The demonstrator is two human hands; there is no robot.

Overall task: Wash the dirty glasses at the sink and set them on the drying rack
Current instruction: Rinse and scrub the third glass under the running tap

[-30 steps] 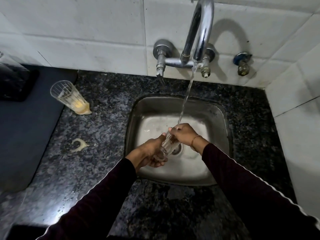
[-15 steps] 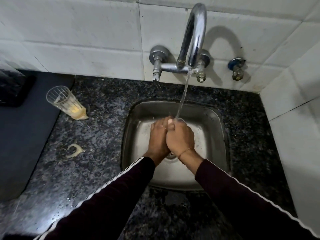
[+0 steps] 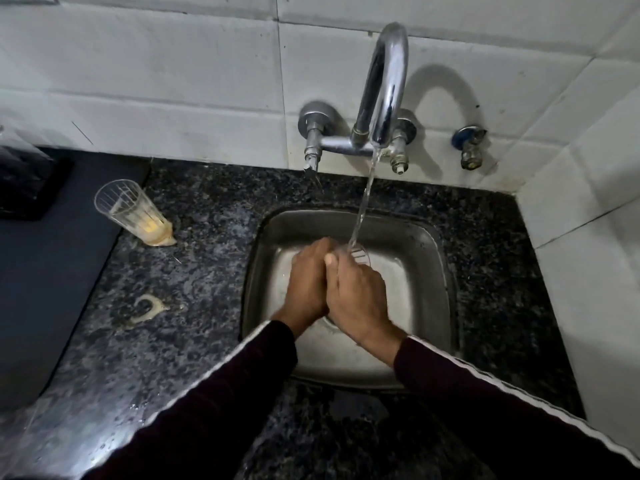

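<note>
Far left: dark mat (image 3: 52, 271) over the desk (image 3: 207, 306). Just beside its edge, a dirty glass (image 3: 133, 213) with yellowish dregs, standing on the speckled stone; nearer, a pale curved smear (image 3: 147, 308). Centre: steel sink (image 3: 433, 271). Over the basin, left hand (image 3: 308, 282) and right hand (image 3: 356, 296) pressed side by side, fingers wrapped round a clear glass (image 3: 360, 252), only its rim showing past the fingertips. Above: chrome tap (image 3: 384, 84), running water (image 3: 363, 202) falling to that rim. Farther right: small wall valve (image 3: 469, 147).
</note>
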